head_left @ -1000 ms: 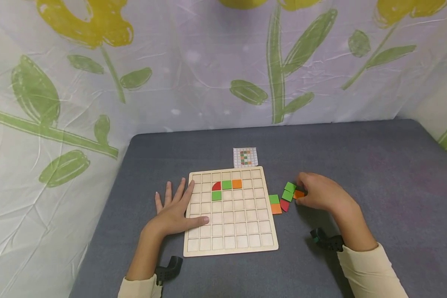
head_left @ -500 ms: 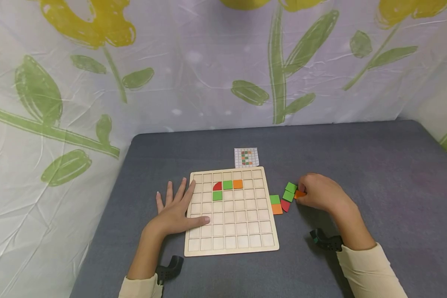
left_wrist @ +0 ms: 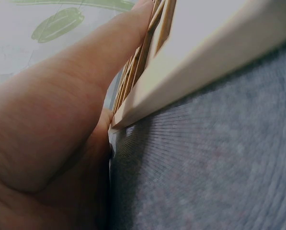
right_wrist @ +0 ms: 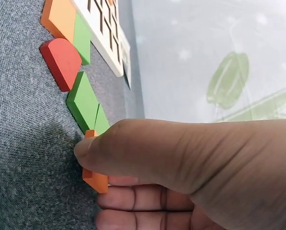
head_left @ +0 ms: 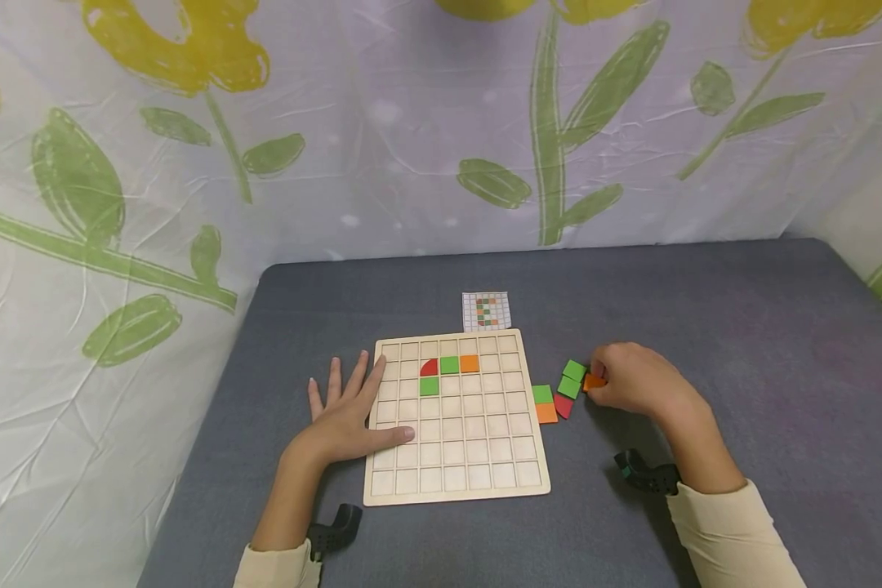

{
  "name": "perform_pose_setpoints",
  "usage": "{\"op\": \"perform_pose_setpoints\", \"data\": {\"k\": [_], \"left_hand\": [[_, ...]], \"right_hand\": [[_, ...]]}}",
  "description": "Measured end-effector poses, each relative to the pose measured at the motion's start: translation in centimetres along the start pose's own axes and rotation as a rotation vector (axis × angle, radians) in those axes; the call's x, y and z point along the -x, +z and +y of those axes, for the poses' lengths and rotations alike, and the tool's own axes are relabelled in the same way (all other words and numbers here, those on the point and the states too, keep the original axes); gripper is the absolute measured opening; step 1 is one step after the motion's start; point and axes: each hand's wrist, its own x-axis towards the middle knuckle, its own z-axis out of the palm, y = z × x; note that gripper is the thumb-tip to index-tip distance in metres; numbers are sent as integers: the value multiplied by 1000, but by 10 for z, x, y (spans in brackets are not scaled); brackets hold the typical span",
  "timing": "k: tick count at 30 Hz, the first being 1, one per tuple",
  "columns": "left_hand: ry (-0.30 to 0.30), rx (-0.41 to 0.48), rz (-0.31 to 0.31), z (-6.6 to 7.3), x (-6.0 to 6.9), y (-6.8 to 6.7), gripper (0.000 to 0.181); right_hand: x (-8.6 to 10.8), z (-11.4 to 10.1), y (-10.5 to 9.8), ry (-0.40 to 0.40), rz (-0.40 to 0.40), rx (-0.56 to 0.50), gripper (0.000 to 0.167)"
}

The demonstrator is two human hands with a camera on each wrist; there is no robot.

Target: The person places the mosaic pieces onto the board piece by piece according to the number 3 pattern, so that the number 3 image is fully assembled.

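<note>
Between the thumb and curled fingers of your right hand [head_left: 639, 380] you pinch a flat, bright orange, straight-edged tile [right_wrist: 96, 182], smooth and evenly coloured, with a visible thickness at its edge; your thumb crosses its middle, so its full outline is hidden, and you cannot tell whether it touches the desk. It is low over the desk, right of the board, just beside two green square tiles [head_left: 569, 386] set corner-on in a short row. Next to those lies a red tile with one rounded side [head_left: 563, 406], and then, along the board's right edge, a second orange square tile [head_left: 546, 413] with a green square tile [head_left: 542, 394] above it. Your left hand [head_left: 341, 429] is spread with straight fingers, grasping nothing, laid across the left edge of the pale wooden grid board [head_left: 456, 498], its thumb over the cells. In the board's upper cells sit a red quarter-round tile [head_left: 429, 367], a green tile [head_left: 449, 365] and an orange tile [head_left: 469, 363] in a row, with another green tile [head_left: 429, 386] under the red one. A small printed grid card [head_left: 486, 310] lies at the board's far edge on the grey cloth-covered desk [head_left: 661, 302].
</note>
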Motion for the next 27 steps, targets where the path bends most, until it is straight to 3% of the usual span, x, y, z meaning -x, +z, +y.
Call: {"op": "perform_pose_setpoints", "data": {"k": [12,19,27], "left_hand": [[2,-10,6,0,0,0,123],[6,-8,12,0,0,-1,123],[4,-8,14,0,-1,0,123]], "right_hand": [[-1,0,-1,-37,-1,-68,9],[-5,-6,3,-150,23,-182,9],[-10,-21,13,-217,29,-263,15]]}}
